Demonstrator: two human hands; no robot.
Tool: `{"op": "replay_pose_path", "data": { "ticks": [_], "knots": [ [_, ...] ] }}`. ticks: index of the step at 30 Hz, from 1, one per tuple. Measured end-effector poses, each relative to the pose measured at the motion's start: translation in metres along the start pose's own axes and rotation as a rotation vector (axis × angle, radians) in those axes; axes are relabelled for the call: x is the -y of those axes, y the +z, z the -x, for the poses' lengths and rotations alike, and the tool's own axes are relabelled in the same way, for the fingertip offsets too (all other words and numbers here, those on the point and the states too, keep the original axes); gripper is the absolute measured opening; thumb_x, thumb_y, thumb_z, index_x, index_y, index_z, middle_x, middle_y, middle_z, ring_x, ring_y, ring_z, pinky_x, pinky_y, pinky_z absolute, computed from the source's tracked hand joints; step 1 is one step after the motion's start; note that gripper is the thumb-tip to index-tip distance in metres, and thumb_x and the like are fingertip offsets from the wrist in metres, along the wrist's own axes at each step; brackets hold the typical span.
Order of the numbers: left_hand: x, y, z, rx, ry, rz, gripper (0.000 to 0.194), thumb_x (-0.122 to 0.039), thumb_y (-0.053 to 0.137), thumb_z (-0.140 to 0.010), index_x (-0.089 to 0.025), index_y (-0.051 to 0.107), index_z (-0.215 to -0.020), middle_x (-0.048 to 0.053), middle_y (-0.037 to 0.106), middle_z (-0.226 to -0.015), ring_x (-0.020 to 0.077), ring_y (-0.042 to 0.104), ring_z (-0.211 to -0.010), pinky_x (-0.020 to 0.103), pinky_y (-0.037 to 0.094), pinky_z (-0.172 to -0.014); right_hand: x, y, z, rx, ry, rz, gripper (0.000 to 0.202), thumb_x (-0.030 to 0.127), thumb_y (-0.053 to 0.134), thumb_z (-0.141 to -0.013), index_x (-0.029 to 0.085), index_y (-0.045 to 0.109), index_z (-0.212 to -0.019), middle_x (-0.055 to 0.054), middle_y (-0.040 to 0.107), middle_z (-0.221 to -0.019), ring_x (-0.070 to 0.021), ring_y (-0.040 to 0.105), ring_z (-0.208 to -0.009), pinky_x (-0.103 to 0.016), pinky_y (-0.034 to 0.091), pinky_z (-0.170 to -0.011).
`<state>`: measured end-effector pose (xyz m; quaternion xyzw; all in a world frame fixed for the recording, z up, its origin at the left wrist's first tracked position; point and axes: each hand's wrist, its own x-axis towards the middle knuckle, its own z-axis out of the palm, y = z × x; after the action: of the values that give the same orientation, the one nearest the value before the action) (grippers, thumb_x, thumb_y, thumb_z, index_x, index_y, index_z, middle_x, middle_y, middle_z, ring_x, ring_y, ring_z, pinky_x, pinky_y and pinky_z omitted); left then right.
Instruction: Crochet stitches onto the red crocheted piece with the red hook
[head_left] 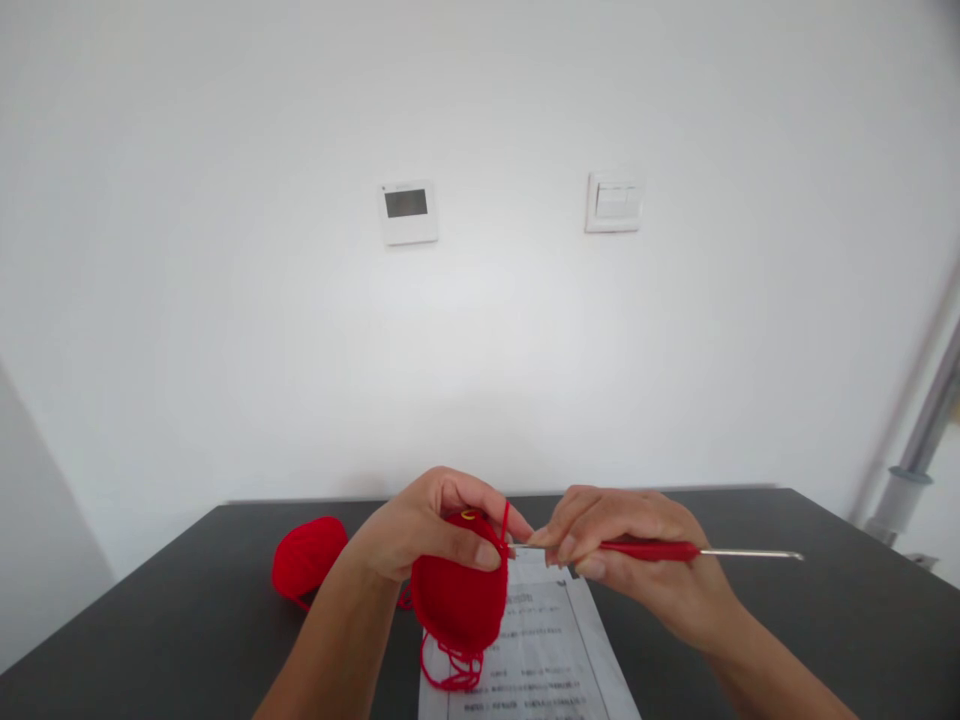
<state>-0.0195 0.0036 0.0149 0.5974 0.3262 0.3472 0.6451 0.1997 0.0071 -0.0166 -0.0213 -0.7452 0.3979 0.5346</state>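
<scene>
L. hand: closed on red crocheted pc., thumb on near face, other fingers mostly hidden behind. Small yellow marker at pc.'s top edge, by same hand's forefinger; red yarn strand upright at pc.'s R edge, against that finger. R. hand: gripping red-handled metal hook, held approx. horiz.; one end at pc.'s edge beside L. thumb, other end free, out past R. hand. Below L. hand: loose red yarn loops, hanging under pc. Below & betw. hands: printed sheet, text too blurred to read. L. of L. hand, near wrist: red yarn ball, on dk. gray bench. Beyond both hands: white wall w/ display panel & switch plate.
</scene>
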Motion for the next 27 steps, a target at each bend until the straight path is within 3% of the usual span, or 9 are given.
{"op": "replay_pose_path", "data": {
  "ticks": [4, 13, 18, 27],
  "knots": [
    [0.005, -0.004, -0.003, 0.018, 0.007, 0.006, 0.032, -0.026, 0.089, -0.047, -0.015, 0.08, -0.076, 0.003, 0.075, -0.068, 0.0116, 0.062, -0.06, 0.02, 0.045, -0.06, 0.001, -0.007, -0.001, 0.064, -0.054, 0.066, 0.014, 0.013, 0.069, -0.085, 0.021, 0.076, -0.094, -0.007, 0.076, -0.086, -0.0191, 0.071, -0.084, -0.031, 0.057, -0.072],
    [0.007, -0.004, -0.004, 0.029, -0.001, -0.022, 0.032, -0.026, 0.088, -0.049, -0.015, 0.08, -0.078, 0.005, 0.074, -0.069, 0.013, 0.06, -0.06, 0.023, 0.044, -0.059, 0.01, -0.015, -0.005, 0.167, -0.09, 0.144, 0.016, 0.01, 0.066, -0.085, 0.017, 0.075, -0.097, -0.011, 0.076, -0.09, -0.0191, 0.071, -0.085, -0.031, 0.057, -0.073],
    [0.006, -0.006, -0.002, 0.039, 0.006, -0.104, 0.027, -0.024, 0.086, -0.053, -0.015, 0.08, -0.079, 0.004, 0.072, -0.067, 0.0132, 0.058, -0.061, 0.022, 0.042, -0.058, 0.011, -0.013, -0.003, 0.135, -0.022, 0.117, 0.014, 0.01, 0.068, -0.084, 0.018, 0.076, -0.093, -0.009, 0.076, -0.085, -0.0182, 0.071, -0.081, -0.028, 0.058, -0.069],
    [0.005, -0.004, 0.005, 0.037, 0.008, -0.099, 0.024, -0.02, 0.085, -0.055, -0.016, 0.079, -0.078, 0.001, 0.071, -0.065, 0.0103, 0.055, -0.056, 0.021, 0.041, -0.056, 0.0, 0.004, 0.003, -0.054, 0.134, -0.136, 0.006, 0.018, 0.071, -0.084, 0.02, 0.076, -0.085, -0.004, 0.076, -0.077, -0.0182, 0.073, -0.079, -0.032, 0.06, -0.075]
  ]
}}
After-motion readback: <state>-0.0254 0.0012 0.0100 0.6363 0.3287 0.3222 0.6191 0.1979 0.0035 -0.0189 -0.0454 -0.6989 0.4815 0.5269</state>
